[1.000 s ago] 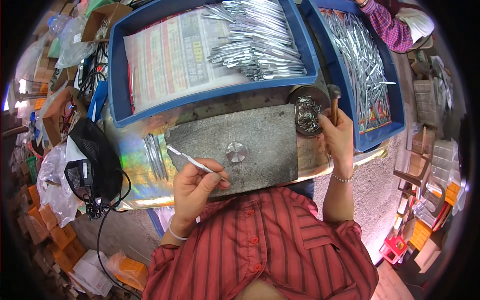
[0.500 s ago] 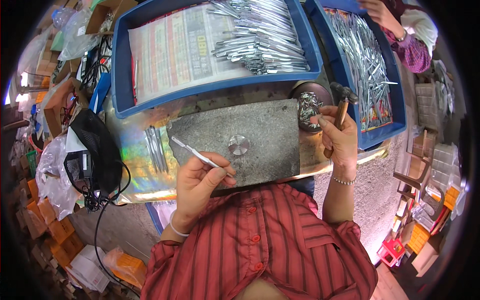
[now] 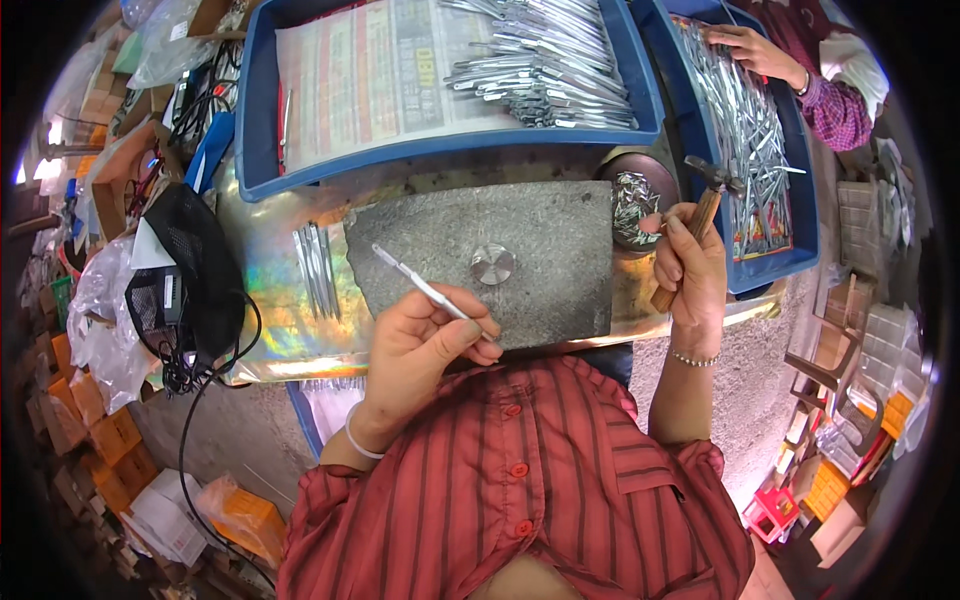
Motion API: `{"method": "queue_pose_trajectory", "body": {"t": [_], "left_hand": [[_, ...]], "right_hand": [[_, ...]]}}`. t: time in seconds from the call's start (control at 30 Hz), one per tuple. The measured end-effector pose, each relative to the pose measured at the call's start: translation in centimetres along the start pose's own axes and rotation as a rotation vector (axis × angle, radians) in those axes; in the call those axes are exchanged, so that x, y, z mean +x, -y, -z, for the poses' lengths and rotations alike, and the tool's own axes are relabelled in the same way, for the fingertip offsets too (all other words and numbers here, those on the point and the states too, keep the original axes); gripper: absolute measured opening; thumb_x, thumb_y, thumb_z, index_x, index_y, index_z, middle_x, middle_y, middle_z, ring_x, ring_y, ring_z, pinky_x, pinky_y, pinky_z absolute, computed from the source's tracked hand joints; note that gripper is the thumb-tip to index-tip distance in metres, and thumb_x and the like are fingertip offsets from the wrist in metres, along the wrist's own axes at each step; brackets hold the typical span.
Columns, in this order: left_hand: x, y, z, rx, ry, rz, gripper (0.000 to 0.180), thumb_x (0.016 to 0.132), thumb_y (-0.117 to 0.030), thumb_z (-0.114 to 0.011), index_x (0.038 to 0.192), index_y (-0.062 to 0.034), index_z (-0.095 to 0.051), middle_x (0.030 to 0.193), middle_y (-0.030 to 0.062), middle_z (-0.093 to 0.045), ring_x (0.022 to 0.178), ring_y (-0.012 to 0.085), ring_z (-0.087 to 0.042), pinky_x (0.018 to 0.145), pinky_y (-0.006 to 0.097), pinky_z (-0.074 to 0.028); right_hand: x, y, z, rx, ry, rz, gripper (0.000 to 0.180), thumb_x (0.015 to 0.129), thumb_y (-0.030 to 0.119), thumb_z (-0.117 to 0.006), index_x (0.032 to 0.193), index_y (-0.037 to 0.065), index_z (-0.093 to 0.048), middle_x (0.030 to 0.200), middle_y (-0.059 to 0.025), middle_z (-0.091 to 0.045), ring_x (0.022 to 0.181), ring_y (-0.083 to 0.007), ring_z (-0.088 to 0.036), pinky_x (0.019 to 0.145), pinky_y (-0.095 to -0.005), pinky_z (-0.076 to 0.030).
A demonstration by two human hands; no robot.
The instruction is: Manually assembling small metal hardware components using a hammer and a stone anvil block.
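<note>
My left hand (image 3: 420, 345) pinches a slim silvery metal piece, like a narrow knife handle (image 3: 418, 279), between thumb and fingers. Its thin end points up and left over a grey stone slab (image 3: 560, 215). Set on the slab is a round shiny metal disc (image 3: 492, 264), just beyond the hand. My right hand (image 3: 692, 268) is closed round the wooden handle of a hammer (image 3: 705, 212), head upward. The thumb and forefinger tips come together beside a round dark dish (image 3: 662, 178) of small metal pins (image 3: 636, 207); whether they pinch a pin is too small to tell.
Several slim metal pieces (image 3: 317, 270) lie left of the slab. Beyond it stands a blue tray (image 3: 450, 148) with paper and piled metal pieces; another blue tray (image 3: 805, 215) is at right, with a co-worker's hand (image 3: 750, 48) in it. A black mesh bag (image 3: 190, 280) with cables sits left.
The whole view has shifted slightly, so the bench appears higher. The co-worker's hand has come down onto the metal pieces in the right tray. Both my hands keep their holds.
</note>
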State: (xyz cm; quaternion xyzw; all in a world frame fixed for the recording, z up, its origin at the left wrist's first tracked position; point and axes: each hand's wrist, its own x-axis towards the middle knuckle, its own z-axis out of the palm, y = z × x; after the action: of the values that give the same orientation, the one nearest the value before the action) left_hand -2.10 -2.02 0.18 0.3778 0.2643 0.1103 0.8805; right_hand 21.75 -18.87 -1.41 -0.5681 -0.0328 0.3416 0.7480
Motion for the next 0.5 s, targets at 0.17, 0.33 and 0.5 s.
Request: {"method": "queue_pose_trajectory", "body": {"t": [0.17, 0.33, 0.5], "left_hand": [[0.9, 0.1, -0.9, -0.205, 0.011, 0.044, 0.015, 0.087, -0.01, -0.057, 0.097, 0.0001, -0.053, 0.087, 0.0116, -0.058, 0.072, 0.0171, -0.062, 0.061, 0.024, -0.054], [2.1, 1.5, -1.0, -0.464, 0.126, 0.144, 0.015, 0.088, -0.008, -0.057, 0.1, -0.0003, -0.055, 0.085, 0.009, -0.062, 0.073, 0.0169, -0.064, 0.063, 0.024, -0.054], [2.0, 1.7, -1.3, -0.537, 0.11, 0.185, 0.017, 0.088, -0.013, -0.058, 0.1, -0.002, -0.055, 0.085, 0.0074, -0.061, 0.07, 0.0138, -0.062, 0.059, 0.023, -0.052]], "right_hand": [[-3.0, -0.3, -2.9, 0.056, 0.074, -0.17, 0.011, 0.087, 0.007, -0.055, 0.096, 0.005, -0.048, 0.078, -0.007, -0.052, 0.043, 0.0, -0.032, 0.034, -0.0135, -0.025], [-5.8, -0.7, -6.8, -0.01, 0.2, -0.223, 0.015, 0.083, 0.006, -0.059, 0.09, 0.003, -0.046, 0.078, -0.0127, -0.056, 0.04, -0.0027, -0.033, 0.034, -0.0153, -0.027], [-6.7, -2.2, -8.4, -0.095, 0.308, -0.098, 0.017, 0.083, 0.006, -0.06, 0.091, -0.001, -0.047, 0.077, -0.0142, -0.059, 0.041, -0.0044, -0.039, 0.035, -0.0172, -0.03]]}}
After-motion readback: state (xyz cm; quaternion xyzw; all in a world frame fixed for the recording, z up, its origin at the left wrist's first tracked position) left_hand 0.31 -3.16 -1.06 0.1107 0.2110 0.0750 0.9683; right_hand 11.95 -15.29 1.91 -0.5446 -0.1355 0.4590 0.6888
